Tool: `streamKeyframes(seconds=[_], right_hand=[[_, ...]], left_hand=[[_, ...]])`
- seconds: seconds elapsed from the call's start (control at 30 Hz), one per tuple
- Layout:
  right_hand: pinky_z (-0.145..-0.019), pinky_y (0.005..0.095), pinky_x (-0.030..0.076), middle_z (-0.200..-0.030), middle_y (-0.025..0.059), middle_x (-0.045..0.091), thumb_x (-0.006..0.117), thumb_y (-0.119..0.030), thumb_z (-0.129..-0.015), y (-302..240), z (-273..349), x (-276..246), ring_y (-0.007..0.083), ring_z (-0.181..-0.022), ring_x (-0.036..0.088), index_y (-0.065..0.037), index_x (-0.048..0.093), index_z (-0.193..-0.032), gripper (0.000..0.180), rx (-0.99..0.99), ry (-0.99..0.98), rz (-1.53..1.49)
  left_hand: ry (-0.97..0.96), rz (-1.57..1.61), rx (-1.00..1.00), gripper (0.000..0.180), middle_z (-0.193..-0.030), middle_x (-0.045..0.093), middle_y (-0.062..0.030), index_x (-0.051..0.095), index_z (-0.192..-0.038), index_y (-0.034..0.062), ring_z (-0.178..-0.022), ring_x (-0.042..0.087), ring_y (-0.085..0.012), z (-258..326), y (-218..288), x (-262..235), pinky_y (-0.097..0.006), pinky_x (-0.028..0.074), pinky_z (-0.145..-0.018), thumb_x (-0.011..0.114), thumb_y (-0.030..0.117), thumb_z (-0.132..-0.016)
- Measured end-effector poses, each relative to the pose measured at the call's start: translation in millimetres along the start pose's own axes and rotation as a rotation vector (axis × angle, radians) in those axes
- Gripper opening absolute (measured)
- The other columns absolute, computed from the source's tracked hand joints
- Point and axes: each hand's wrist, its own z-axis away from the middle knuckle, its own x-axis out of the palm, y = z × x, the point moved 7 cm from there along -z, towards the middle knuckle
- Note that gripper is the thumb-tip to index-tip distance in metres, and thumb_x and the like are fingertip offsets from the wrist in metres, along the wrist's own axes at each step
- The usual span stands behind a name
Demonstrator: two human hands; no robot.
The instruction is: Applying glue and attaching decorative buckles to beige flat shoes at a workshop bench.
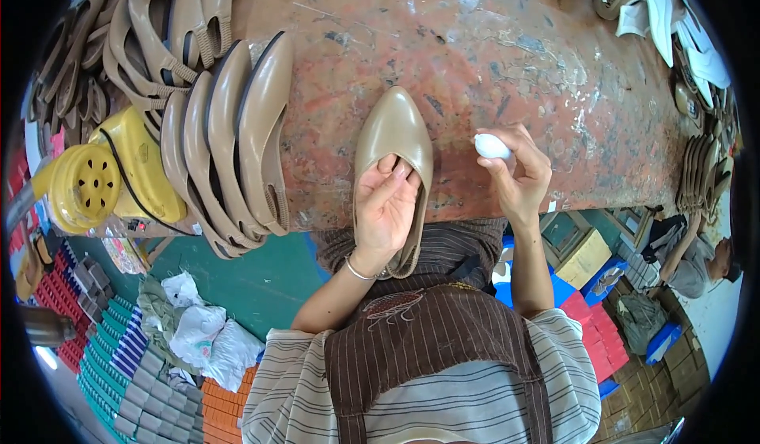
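Note:
A tan pointed slingback shoe [394, 119] lies near the table's front edge, its toe pointing away from me and its heel strap toward my apron. My left hand [385, 216], palm up, has its fingertips inside the shoe's opening and grips the shoe. The thumb bends over toward the fingers. To the right, my right hand [522, 176] pinches a small white rounded object [492, 146], like a wad or pad, between thumb and fingers. It is held apart from the shoe. What the white object is made of cannot be made out.
Matching tan shoes [261, 119] stand in a row on the left, with more piled behind. Beside them is a yellow machine [142, 167] with a black cable. White shoe parts [653, 8] lie at the far right. A person [697, 266] is farther off to the right.

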Motion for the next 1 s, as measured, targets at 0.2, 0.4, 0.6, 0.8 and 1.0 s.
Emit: streamKeyframes(seconds=[0.2, 0.4, 0.6, 0.8, 1.0], right_hand=[[-0.063, 0.0313, 0.046, -0.083, 0.0092, 0.068, 0.077, -0.017, -0.073, -18, -8, 18, 0.0217, -0.07, 0.06, 0.0, 0.069, -0.095, 0.029, -0.139, -0.123, 0.077], [-0.058, 0.0325, 0.046, -0.077, 0.0082, 0.065, 0.076, -0.017, -0.073, -28, -16, 34, 0.0237, -0.065, 0.057, -0.003, 0.068, -0.094, 0.027, -0.194, -0.213, 0.185], [-0.057, 0.033, 0.046, -0.076, 0.0074, 0.063, 0.075, -0.017, -0.075, -33, -20, 42, 0.0238, -0.066, 0.058, -0.004, 0.067, -0.093, 0.024, -0.179, -0.277, 0.258], [-0.056, 0.0334, 0.046, -0.076, 0.0076, 0.062, 0.074, -0.018, -0.076, -36, -22, 47, 0.0245, -0.067, 0.057, -0.004, 0.067, -0.091, 0.022, -0.17, -0.318, 0.302], [-0.055, 0.034, 0.046, -0.074, 0.0079, 0.061, 0.074, -0.018, -0.076, -37, -23, 49, 0.025, -0.065, 0.057, -0.004, 0.066, -0.087, 0.019, -0.18, -0.328, 0.337]], left_hand=[[-0.09, 0.011, 0.059, 0.015, -0.109, 0.059, -0.0084, 0.056, -0.105, -0.0043, -0.108, 0.054, -0.0194, 2, -2, -8, -0.04, 0.037, -0.106, 0.051, -0.004, -0.09], [-0.027, 0.005, 0.071, 0.013, -0.111, 0.06, -0.0111, 0.057, -0.103, -0.0059, -0.11, 0.055, -0.0217, 0, -2, -7, -0.041, 0.04, -0.104, 0.05, -0.003, -0.092], [-0.054, 0.038, 0.112, 0.018, -0.116, 0.061, -0.0126, 0.057, -0.108, -0.0072, -0.112, 0.055, -0.0232, 2, -1, -3, -0.041, 0.041, -0.104, 0.05, -0.003, -0.092], [0.018, 0.016, 0.059, 0.019, -0.115, 0.061, -0.0134, 0.057, -0.11, -0.0069, -0.112, 0.056, -0.0229, 3, -2, -6, -0.04, 0.041, -0.104, 0.05, -0.002, -0.093], [0.017, 0.044, 0.071, 0.02, -0.115, 0.061, -0.0141, 0.057, -0.111, -0.006, -0.111, 0.057, -0.0227, 4, -3, -8, -0.039, 0.042, -0.103, 0.051, -0.001, -0.094]])
